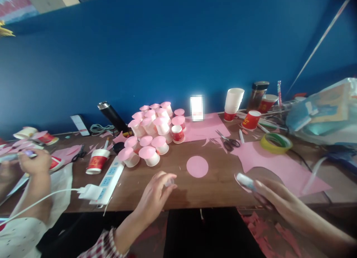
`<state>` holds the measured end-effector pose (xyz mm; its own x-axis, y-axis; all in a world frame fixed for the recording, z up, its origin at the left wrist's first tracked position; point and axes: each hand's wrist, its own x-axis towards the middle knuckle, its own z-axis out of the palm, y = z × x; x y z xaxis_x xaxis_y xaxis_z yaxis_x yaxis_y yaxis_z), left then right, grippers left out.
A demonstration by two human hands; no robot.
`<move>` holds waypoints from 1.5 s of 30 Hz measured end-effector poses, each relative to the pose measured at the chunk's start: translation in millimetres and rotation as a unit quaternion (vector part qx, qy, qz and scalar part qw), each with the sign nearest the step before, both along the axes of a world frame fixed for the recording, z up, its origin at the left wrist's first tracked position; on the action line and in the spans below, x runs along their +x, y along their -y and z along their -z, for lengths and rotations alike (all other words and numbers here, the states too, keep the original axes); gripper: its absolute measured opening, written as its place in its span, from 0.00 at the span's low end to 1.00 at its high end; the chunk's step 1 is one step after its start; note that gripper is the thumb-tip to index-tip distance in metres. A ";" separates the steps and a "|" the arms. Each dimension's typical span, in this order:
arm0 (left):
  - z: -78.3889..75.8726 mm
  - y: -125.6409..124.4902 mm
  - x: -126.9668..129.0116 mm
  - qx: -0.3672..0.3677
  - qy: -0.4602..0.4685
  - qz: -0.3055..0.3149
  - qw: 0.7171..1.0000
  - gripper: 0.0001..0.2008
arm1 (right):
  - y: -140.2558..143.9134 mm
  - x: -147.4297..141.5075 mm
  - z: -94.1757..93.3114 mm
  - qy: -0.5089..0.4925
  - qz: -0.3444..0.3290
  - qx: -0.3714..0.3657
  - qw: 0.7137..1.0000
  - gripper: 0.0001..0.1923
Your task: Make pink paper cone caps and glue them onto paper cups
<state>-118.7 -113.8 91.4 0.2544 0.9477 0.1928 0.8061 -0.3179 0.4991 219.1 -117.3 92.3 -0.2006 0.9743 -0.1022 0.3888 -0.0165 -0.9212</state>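
Note:
My right hand (269,194) is closed around a white glue stick (245,181), its tip pointing left over the table. Between the thumb and fingers of my left hand (157,191) is a small translucent cap (169,182). A pink paper circle (197,166) lies flat on the wooden table (192,194), between my hands and a little beyond them. Past my left hand, several paper cups (150,156) stand upside down with pink discs on top. A red-and-white cup (177,134) stands upright at their right edge.
Scissors (229,142), cut pink paper (273,163) and yellow tape (276,142) lie to the right. A cup stack (234,102) stands by the blue wall. Left are a power strip (110,180), another cup (97,161) and a co-worker's hand (35,159).

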 end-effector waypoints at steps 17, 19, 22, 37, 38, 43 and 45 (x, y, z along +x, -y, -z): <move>25.4 -20.8 83.3 -0.124 0.380 -0.001 0.917 0.12 | -18.1 -66.0 18.0 -0.252 -0.056 -0.122 0.958 0.12; 27.5 -22.0 87.6 -0.153 0.401 -0.011 0.903 0.12 | -20.7 -65.5 21.6 -0.239 -0.054 -0.107 0.964 0.11; 29.1 -22.5 94.7 -0.191 0.425 -0.033 0.884 0.14 | -25.5 -64.9 28.6 -0.216 -0.043 -0.071 0.973 0.13; 38.9 -27.8 112.3 -0.201 0.432 -0.007 0.879 0.14 | -34.5 -66.3 45.1 -0.260 0.011 -0.077 0.962 0.20; 40.2 -28.1 112.2 -0.196 0.426 -0.004 0.883 0.15 | -35.2 -66.6 44.4 -0.261 0.011 -0.075 0.962 0.20; 47.1 -36.8 94.8 -0.091 0.302 -0.001 0.949 0.22 | -56.1 -53.7 41.1 -0.185 0.037 -0.024 0.982 0.16; 49.5 -43.9 80.7 -0.013 0.191 0.013 0.981 0.15 | -74.5 -38.3 40.9 -0.107 0.072 0.029 0.991 0.14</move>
<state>-37.9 -69.9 41.9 0.1927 0.9475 0.2553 0.5502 -0.3197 0.7714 180.8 -42.8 51.4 -0.0706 0.9974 -0.0143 0.1819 -0.0012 -0.9833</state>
